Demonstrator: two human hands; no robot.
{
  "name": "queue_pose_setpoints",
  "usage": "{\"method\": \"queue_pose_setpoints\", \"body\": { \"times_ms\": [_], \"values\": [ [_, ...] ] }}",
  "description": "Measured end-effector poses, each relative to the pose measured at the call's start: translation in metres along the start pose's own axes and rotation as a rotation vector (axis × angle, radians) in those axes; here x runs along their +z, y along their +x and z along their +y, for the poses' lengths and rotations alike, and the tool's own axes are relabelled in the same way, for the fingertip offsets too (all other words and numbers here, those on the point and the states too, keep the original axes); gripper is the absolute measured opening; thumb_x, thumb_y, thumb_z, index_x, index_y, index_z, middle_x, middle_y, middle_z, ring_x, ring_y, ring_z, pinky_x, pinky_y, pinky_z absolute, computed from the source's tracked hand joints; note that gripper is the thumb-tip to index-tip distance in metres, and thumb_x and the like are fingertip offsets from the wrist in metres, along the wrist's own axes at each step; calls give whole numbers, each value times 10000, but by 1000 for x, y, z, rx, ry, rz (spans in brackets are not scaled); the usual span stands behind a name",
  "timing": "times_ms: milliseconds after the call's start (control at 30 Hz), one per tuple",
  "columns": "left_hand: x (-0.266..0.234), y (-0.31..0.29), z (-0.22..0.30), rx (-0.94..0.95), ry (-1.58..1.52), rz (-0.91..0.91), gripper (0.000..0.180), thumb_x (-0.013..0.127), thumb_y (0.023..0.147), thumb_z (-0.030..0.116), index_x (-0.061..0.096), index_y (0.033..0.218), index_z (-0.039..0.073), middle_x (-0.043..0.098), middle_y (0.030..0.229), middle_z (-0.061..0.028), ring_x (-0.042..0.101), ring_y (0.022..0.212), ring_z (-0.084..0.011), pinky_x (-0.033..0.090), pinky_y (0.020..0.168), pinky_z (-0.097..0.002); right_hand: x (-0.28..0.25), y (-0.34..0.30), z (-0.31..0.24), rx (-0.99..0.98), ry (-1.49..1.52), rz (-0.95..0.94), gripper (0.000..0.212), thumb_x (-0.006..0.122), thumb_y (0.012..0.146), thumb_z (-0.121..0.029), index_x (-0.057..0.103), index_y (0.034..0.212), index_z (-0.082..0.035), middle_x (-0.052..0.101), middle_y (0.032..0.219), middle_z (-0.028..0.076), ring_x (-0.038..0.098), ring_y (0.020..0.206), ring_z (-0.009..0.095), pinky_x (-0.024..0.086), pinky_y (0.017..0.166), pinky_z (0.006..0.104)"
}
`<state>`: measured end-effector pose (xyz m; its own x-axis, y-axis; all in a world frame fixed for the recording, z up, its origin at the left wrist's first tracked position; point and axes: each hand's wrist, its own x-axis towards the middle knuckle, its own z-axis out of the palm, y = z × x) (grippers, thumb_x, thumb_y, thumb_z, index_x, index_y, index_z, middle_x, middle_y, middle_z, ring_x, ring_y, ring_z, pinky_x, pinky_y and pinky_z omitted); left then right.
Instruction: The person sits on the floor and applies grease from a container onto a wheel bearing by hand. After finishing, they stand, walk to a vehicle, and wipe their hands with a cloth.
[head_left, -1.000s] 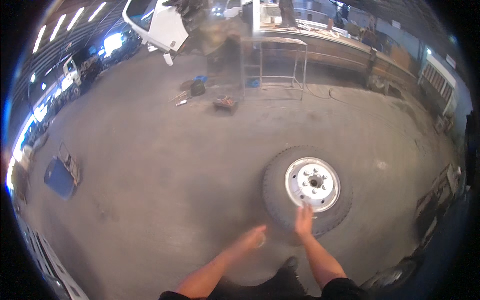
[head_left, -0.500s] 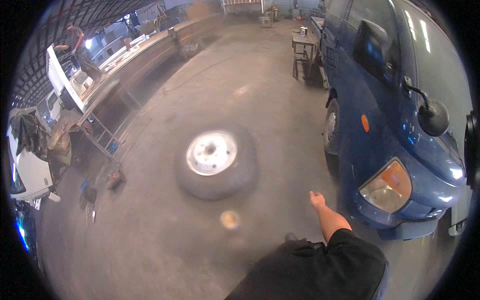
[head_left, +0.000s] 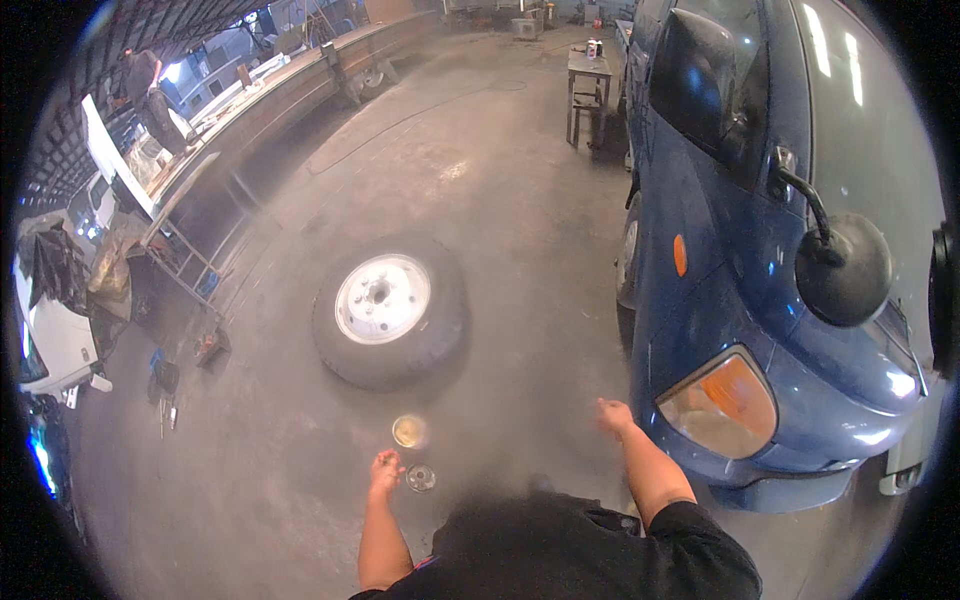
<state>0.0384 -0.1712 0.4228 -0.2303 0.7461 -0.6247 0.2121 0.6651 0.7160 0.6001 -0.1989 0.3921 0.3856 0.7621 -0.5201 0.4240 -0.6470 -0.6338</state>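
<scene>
Presently, my left hand (head_left: 385, 470) and right hand (head_left: 615, 415) hang apart, grip unclear; a misstep could upset the container (head_left: 408, 432) near the wheel (head_left: 390, 308).

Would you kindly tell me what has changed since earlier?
The view swung right: the blue vehicle came in; the wheel appears further left in frame. The left hand, unseen half a second ago, shows near a yellowish round item. The wheel still lies flat.

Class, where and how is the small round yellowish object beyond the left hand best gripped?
Probably pinched across the outer edge of the yellowish object, coming from the near left: its outline is circular, the left hand is closest there, and a grey disc sits to the near right.
</scene>
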Motion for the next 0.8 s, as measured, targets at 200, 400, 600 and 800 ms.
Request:
{"method": "queue_pose_setpoints", "body": {
  "times_ms": [200, 400, 600, 800],
  "values": [
    [-3, 61, -91, -426, 212, 28, 515, 524, 902, 406, 550, 1211, -5, 617, 949, -148, 587, 802, -250, 479, 649, -407, 8, 103, 108, 235, 174, 87, 431, 577, 883, -422, 614, 963, 1, 642, 773, 99, 599, 604, 206, 449, 508, 387],
    [-36, 72, -153, -793, 154, 114, 475, 470, 912, 421, 562, 1209, 61, 614, 971, -163, 575, 823, -284, 471, 697, -445, -1, 163, 33, 410, 104, -83, 494, 617, 855, -445, 589, 1130, -35, 600, 805, 101, 591, 575, 202, 425, 487, 387],
    [12, 210, -11, -334, 98, 168, 486, 475, 908, 428, 554, 1244, 85, 623, 1082, -157, 588, 970, -284, 473, 808, -450, -30, 274, -53, 403, 274, 62, 450, 577, 907, -388, 508, 1184, -40, 553, 727, 79, 555, 517, 200, 415, 460, 362],
    [118, 382, 294, 186, 548, 181, 388, 569, 836, 296, 627, 1107, 24, 650, 1051, -212, 621, 1003, -339, 475, 870, -422, -83, 419, -140, 124, 521, 181, 348, 567, 926, -366, 501, 1128, -91, 497, 664, 18, 479, 462, 142, 369, 409, 309]
  ]
}}
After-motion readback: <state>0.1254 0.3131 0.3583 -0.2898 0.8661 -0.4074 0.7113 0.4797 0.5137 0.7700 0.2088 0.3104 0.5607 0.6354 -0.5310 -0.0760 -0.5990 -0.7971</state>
